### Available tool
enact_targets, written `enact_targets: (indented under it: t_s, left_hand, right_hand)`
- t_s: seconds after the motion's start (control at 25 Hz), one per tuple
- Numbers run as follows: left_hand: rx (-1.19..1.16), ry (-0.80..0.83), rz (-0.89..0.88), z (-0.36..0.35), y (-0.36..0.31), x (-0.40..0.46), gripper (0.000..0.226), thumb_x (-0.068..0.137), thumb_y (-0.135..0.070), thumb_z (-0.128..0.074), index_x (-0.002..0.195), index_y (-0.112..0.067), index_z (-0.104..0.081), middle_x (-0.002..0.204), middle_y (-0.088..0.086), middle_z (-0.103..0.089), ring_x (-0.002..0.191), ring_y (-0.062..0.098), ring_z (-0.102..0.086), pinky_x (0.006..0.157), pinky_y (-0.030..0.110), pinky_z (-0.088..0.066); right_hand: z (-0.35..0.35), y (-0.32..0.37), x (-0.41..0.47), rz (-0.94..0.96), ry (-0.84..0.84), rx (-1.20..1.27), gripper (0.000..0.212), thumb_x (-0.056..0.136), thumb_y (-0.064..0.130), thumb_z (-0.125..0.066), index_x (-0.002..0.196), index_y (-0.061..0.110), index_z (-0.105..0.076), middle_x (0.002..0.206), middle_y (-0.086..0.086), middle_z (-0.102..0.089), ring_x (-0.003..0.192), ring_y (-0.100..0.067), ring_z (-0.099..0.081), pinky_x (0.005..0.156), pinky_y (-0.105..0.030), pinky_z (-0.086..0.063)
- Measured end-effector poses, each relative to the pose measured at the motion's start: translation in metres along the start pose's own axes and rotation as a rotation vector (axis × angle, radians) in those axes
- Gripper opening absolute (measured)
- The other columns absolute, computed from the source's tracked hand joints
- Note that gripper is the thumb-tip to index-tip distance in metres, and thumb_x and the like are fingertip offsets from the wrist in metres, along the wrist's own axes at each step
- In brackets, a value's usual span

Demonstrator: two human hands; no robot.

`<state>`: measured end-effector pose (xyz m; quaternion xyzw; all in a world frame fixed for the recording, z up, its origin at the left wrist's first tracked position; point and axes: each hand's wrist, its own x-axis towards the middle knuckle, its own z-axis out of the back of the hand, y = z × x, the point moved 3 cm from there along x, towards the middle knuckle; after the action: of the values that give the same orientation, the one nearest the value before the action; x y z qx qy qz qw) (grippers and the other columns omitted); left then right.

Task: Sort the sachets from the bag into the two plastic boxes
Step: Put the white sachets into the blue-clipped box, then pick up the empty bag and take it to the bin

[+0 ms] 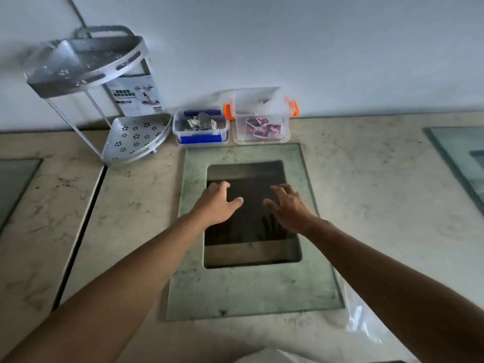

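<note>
Two clear plastic boxes stand at the back against the wall. The box with blue clips (177,129) holds several silvery sachets (201,122). Beside it, the box with orange clips (286,132) holds dark pink sachets (262,129), and its lid leans open behind it. My left hand (216,204) and my right hand (288,208) hover over the glass panel in front of the boxes, fingers spread, holding nothing. A clear plastic bag (358,318) lies flat at the lower right, partly under my right forearm.
A glass panel (243,289) with a dark rectangular opening is set into the marble counter (366,179). A two-tier metal corner shelf (86,82) with a product card stands at the back left. More glass panels sit at the far left and right edges.
</note>
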<state>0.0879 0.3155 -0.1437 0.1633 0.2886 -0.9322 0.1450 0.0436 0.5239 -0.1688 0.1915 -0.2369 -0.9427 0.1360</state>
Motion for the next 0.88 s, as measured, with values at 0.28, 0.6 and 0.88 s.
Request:
enact_targets:
  t_s: [0.28,0.6,0.88]
  left_hand:
    - [0.034,0.123,-0.102,-0.093,-0.057,-0.042,0.069,0.090,-0.056,-0.058,0.145,-0.016,-0.043,0.143,0.014,-0.047,0.132,0.031,-0.047,0.107,0.041,-0.041]
    - [0.139,0.316,-0.297,-0.193,-0.138,-0.056,0.046,0.091,-0.038,-0.060,0.131,-0.014,-0.057,0.133,0.011,-0.061,0.120,0.029,-0.058,0.098,0.033,-0.047]
    - [0.366,0.444,-0.470,-0.288,-0.199,-0.070,0.062,0.089,-0.035,-0.064,0.145,-0.015,-0.045,0.144,0.016,-0.046,0.129,0.035,-0.048,0.108,0.039,-0.041]
  right_hand:
    - [0.003,-0.065,-0.082,-0.123,-0.074,0.049,0.060,0.097,0.052,-0.049,0.148,0.020,-0.042,0.153,-0.013,-0.038,0.138,-0.035,-0.041,0.112,-0.047,-0.039]
    - [0.002,-0.200,-0.181,-0.597,-0.220,0.102,0.050,0.093,0.033,-0.059,0.138,0.014,-0.050,0.139,-0.015,-0.047,0.126,-0.038,-0.045,0.104,-0.043,-0.040]
    - [-0.048,-0.244,-0.248,-0.764,-0.175,0.199,0.065,0.083,0.049,-0.069,0.133,0.013,-0.049,0.129,-0.013,-0.049,0.119,-0.033,-0.050,0.102,-0.045,-0.046]
